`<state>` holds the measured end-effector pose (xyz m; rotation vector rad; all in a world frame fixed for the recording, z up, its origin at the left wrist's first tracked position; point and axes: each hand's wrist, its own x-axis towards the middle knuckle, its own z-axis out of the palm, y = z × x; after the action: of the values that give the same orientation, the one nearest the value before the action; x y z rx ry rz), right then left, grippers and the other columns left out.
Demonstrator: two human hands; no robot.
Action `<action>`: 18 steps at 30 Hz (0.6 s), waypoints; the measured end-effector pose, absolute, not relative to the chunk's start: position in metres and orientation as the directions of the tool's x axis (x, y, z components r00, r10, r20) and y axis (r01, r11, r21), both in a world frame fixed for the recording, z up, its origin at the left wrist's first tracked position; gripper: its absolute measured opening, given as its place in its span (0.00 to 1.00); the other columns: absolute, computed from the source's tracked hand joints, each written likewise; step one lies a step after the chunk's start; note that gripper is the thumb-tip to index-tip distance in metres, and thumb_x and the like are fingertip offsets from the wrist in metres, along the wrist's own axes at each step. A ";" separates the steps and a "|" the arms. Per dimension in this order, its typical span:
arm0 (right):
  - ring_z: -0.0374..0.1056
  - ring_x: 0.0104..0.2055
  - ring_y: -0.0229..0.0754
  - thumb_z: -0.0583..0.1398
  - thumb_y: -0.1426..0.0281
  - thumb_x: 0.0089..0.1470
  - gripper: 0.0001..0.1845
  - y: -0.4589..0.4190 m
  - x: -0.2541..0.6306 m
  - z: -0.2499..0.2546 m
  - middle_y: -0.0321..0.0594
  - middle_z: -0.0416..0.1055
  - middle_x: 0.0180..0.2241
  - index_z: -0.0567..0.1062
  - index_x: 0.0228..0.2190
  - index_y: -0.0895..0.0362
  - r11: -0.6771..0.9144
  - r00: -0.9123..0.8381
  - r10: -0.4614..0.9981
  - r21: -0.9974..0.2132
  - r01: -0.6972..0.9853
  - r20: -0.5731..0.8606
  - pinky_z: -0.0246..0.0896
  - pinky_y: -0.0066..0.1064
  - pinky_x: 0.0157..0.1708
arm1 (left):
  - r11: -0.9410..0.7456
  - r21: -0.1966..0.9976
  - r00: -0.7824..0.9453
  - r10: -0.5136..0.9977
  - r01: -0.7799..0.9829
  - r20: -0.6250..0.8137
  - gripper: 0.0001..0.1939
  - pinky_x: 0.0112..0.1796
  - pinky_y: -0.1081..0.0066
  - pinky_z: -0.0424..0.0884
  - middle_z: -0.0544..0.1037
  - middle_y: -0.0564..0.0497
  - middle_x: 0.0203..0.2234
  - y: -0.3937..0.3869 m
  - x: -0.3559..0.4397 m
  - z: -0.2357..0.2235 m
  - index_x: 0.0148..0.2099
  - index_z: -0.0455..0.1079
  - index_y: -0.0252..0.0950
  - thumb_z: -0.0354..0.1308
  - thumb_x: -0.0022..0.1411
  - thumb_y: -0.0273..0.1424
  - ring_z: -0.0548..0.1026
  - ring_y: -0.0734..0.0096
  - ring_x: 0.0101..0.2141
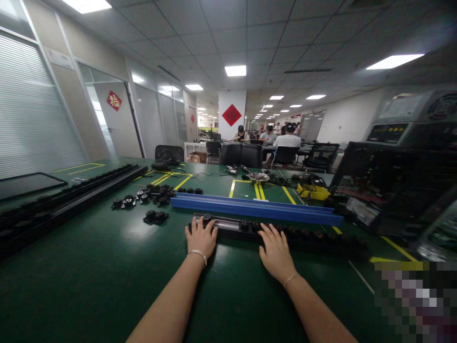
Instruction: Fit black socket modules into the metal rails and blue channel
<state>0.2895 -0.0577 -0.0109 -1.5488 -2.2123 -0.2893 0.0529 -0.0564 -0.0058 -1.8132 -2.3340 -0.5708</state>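
My left grip (202, 237) fans open on the black rail (233, 232), left end | right grip (277, 252) open mid-rail, contact unclear | rail on counter (107, 281), nearside of blue channel (250, 207) | probably stiff, best held by edges

Long blk rail (232, 234) w/ silvery strip (227, 224), sm. blk parts (317, 236) mostly R, flat on grn table (89, 281)
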 end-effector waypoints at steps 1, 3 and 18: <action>0.43 0.63 0.46 0.49 0.73 0.51 0.23 -0.058 0.289 -0.011 0.38 0.54 0.60 0.67 0.49 0.57 0.356 -0.289 0.844 -0.068 0.932 0.452 0.34 0.49 0.60 | 0.210 0.217 -0.274 0.906 0.953 0.323 0.22 0.54 0.43 0.47 0.60 0.49 0.59 -0.056 0.053 -0.005 0.56 0.62 0.53 0.40 0.62 0.44 0.49 0.52 0.60; 0.43 0.63 0.46 0.49 0.73 0.51 0.23 -0.058 0.289 -0.011 0.38 0.54 0.60 0.67 0.49 0.57 0.354 -0.288 0.845 -0.067 0.933 0.451 0.34 0.48 0.60 | 0.218 0.228 -0.285 0.904 0.949 0.320 0.22 0.54 0.43 0.46 0.60 0.49 0.59 -0.056 0.052 -0.005 0.56 0.62 0.53 0.40 0.62 0.44 0.49 0.52 0.60; 0.43 0.62 0.47 0.48 0.72 0.50 0.23 -0.052 0.293 -0.017 0.39 0.55 0.59 0.67 0.49 0.57 0.373 -0.305 0.823 -0.050 0.926 0.479 0.35 0.50 0.60 | 0.243 0.372 -0.375 0.862 0.896 0.341 0.20 0.50 0.57 0.61 0.62 0.45 0.56 -0.052 0.032 -0.004 0.52 0.67 0.48 0.42 0.62 0.41 0.63 0.55 0.52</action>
<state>0.2928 -0.0525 -0.0173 -1.5146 -2.2115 -0.3275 0.0316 -0.0522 -0.0041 -1.7175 -2.4241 -0.7976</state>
